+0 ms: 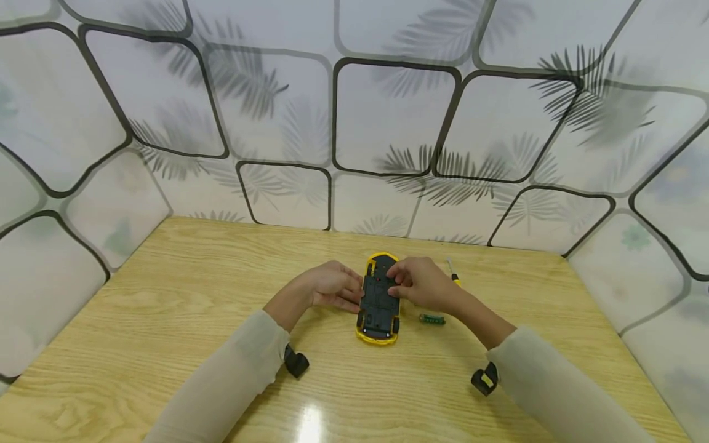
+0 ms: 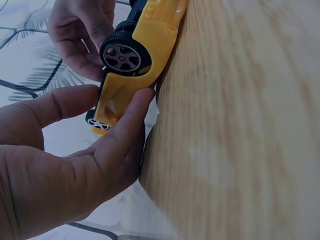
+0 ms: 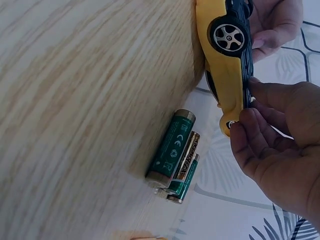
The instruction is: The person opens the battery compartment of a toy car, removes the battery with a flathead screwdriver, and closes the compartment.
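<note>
A yellow toy car [image 1: 378, 298] lies upside down on the table, its black underside up. My left hand [image 1: 336, 287] grips its left side; in the left wrist view the thumb is at the chassis edge and the fingers are against the yellow body [image 2: 159, 37]. From the right, my right hand [image 1: 422, 284] reaches over the far half of the underside, fingers bent. In the right wrist view its thumb and fingertips rest on the black chassis beside the yellow body [image 3: 225, 75]; what lies between those fingertips is hidden.
Green batteries [image 1: 432, 319] lie together right of the car; the right wrist view shows a thick battery [image 3: 172, 147] beside slimmer ones. A screwdriver [image 1: 454, 277] with a yellow and black handle lies beyond my right hand. Patterned panels [image 1: 388, 203] border the wooden table [image 1: 221, 264].
</note>
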Tool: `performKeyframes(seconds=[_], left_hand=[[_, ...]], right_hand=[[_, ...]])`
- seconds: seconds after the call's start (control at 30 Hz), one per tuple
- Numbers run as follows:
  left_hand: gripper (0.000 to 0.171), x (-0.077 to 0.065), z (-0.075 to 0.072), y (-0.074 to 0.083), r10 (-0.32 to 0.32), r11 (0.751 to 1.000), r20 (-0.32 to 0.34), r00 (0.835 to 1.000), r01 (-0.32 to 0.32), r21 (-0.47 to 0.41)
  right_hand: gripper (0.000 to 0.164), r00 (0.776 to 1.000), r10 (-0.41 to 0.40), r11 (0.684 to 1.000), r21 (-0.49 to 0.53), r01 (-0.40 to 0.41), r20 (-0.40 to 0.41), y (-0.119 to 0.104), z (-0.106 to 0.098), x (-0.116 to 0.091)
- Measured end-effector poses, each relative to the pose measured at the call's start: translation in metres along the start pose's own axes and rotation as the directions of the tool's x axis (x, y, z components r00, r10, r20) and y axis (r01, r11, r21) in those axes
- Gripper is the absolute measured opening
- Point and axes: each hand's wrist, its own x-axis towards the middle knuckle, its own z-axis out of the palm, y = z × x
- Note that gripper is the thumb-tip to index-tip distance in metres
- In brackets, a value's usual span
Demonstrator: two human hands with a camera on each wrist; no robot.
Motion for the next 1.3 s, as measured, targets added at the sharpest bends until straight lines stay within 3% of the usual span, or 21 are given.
performKeyframes(seconds=[0.6,1.3], left_hand=[[0.054,0.0,-0.001,0.0,0.005,1.0,0.006,1.0,-0.005,0.01],[0.055,0.001,0.0,-0.001,0.0,1.0,0.003,1.0,0.0,0.006]], right_hand=[[0.036,0.994,-0.069,0.984,-0.171,0.055,-0.079,-0.002,0.012,-0.008],[0.032,0.997,-0.058,0.993,-0.108,0.054,-0.04,-0.001,0.011,-0.006]])
